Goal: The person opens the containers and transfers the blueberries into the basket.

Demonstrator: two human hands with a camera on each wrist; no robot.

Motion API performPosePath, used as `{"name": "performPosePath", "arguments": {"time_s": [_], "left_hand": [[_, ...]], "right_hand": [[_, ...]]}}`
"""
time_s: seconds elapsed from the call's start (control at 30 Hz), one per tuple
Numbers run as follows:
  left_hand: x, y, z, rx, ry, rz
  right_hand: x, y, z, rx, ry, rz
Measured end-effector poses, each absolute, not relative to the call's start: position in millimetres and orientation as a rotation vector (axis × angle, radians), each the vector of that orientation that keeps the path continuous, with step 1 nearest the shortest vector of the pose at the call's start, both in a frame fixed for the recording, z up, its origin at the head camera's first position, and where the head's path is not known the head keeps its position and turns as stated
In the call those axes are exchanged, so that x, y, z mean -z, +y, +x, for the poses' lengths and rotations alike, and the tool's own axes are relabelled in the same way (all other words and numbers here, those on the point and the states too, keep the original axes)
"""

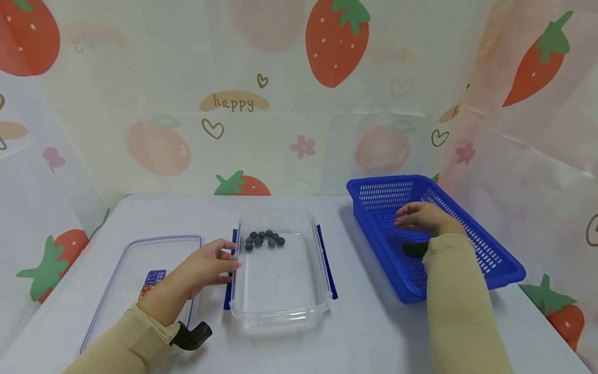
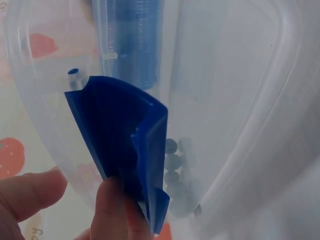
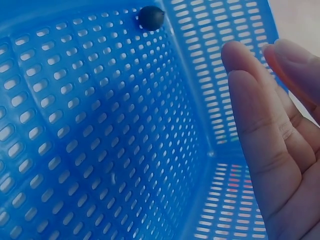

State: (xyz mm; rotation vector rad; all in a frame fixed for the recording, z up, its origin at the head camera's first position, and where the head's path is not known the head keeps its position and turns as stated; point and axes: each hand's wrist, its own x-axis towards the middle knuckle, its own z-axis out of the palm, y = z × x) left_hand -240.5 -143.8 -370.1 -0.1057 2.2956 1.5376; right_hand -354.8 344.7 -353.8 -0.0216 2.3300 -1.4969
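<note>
A clear plastic container with blue side latches stands in the middle of the table. Inside it, several dark round berries lie grouped toward the far left. My left hand is at the container's left wall, fingers loosely bent. In the left wrist view its fingertips touch the raised blue latch, with the thumb apart to the left. Over the blue perforated basket, my right hand hovers with nothing visible in its fingers. One dark round berry sits in the basket's corner in the right wrist view.
A clear lid with a blue rim and a printed label lies left of the container, partly under the left forearm. Black wrist mounts stick out by both sleeves. Behind the table hangs a strawberry-print sheet.
</note>
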Motion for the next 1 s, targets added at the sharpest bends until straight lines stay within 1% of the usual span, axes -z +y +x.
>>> {"name": "performPosePath", "arguments": {"time_s": [0.2,0.43,0.63,0.77,0.87,1.0], "left_hand": [[371.0,-143.9,-240.7,-1.539,2.294,-0.109],[371.2,-143.7,-241.5,-1.532,2.296,-0.119],[373.9,-144.8,-242.4,-1.543,2.295,-0.112],[376.6,-146.4,-243.5,-1.554,2.292,-0.102],[377.8,-147.3,-244.0,-1.563,2.287,-0.092],[378.2,-147.7,-244.0,-1.566,2.284,-0.089]], "right_hand": [[351.3,343.1,-355.6,1.543,2.317,-0.035],[336.5,332.2,-362.1,1.592,2.355,-0.186],[315.9,311.8,-366.4,1.645,2.382,-0.261],[304.6,294.3,-368.8,1.629,2.364,-0.371],[300.7,279.8,-371.5,1.629,2.359,-0.433],[299.6,258.0,-375.0,1.637,2.368,-0.451]]}}
